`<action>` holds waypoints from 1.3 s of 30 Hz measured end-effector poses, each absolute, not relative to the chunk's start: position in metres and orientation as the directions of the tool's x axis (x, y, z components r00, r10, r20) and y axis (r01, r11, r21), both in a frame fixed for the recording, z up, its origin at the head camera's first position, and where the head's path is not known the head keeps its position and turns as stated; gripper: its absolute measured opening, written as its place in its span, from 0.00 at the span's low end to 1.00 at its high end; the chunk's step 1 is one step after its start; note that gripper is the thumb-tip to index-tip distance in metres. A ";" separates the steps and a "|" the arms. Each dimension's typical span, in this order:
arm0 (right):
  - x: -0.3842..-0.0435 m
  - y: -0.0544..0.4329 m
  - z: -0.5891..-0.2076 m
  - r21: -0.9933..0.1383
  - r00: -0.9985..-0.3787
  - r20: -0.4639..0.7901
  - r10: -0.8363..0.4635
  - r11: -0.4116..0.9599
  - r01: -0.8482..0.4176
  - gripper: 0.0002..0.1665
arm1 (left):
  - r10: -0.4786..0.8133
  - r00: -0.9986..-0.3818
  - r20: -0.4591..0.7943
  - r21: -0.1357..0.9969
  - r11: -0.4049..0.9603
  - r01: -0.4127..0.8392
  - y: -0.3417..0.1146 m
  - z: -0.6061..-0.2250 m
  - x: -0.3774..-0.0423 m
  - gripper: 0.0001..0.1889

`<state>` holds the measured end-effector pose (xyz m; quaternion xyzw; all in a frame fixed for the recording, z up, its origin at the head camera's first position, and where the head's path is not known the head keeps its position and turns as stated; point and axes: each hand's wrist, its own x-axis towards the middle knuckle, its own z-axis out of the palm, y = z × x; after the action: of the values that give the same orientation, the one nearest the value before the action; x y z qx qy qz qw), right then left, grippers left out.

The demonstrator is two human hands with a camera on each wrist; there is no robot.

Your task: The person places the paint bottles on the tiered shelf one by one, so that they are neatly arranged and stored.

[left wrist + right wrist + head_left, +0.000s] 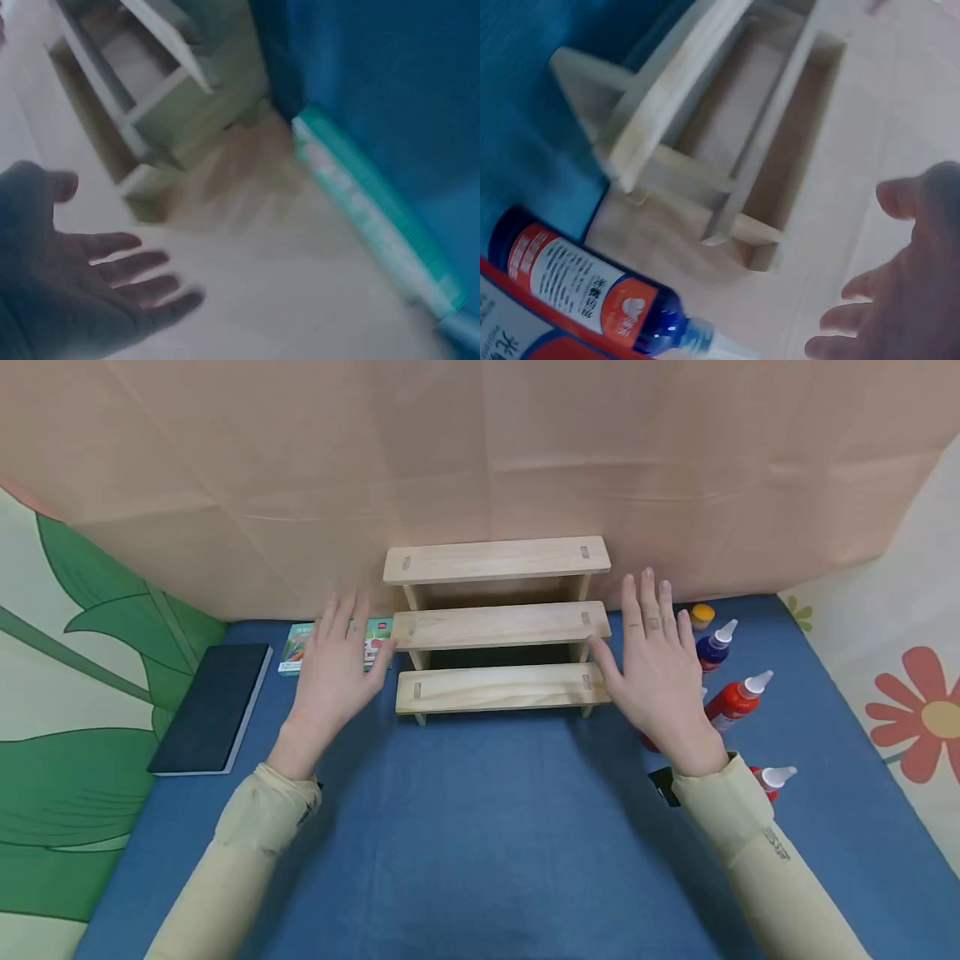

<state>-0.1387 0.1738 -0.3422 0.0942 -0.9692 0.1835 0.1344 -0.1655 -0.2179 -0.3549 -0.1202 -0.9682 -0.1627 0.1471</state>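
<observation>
A pale wooden three-tier stand [501,628] rests on the blue cloth against the back wall. My left hand [336,664] hovers to its left with fingers extended, holding nothing. Behind that hand lies a green illustrated box [377,629], partly covered by it in the head view. To the stand's right, my right hand [660,672] is spread, also holding nothing, its thumb close to the stand's edge. In the left wrist view the left hand [90,277] is apart from the stand; in the right wrist view the right hand [900,277] is apart too.
A dark notebook [212,708] lies at the left. Along the right stand a blue bottle [712,650], a red bottle [731,703], a yellow cap [702,614] and another white-tipped red bottle [772,778]. A small black item [663,785] shows beside the right sleeve.
</observation>
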 end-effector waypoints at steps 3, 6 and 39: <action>-0.124 0.177 -0.331 -0.450 -0.939 0.330 -0.095 0.859 -0.245 0.47 | 0.118 -0.940 0.320 0.458 0.849 0.263 -0.222 -0.367 -0.172 0.28; -0.105 0.184 -0.317 -0.590 -0.926 0.374 -0.051 0.757 -0.280 0.41 | 0.042 -0.957 0.287 0.637 0.738 0.223 -0.219 -0.381 -0.178 0.23; 0.005 0.343 -0.418 -0.701 -0.994 -0.040 0.098 0.706 0.098 0.36 | -0.102 -0.975 0.195 0.927 0.344 0.150 -0.184 -0.413 -0.159 0.21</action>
<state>0.0048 0.3429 -0.4184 -0.0529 -0.9236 0.3797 0.0002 -0.1592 -0.1838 -0.4135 -0.0148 -0.8122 -0.5727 0.1098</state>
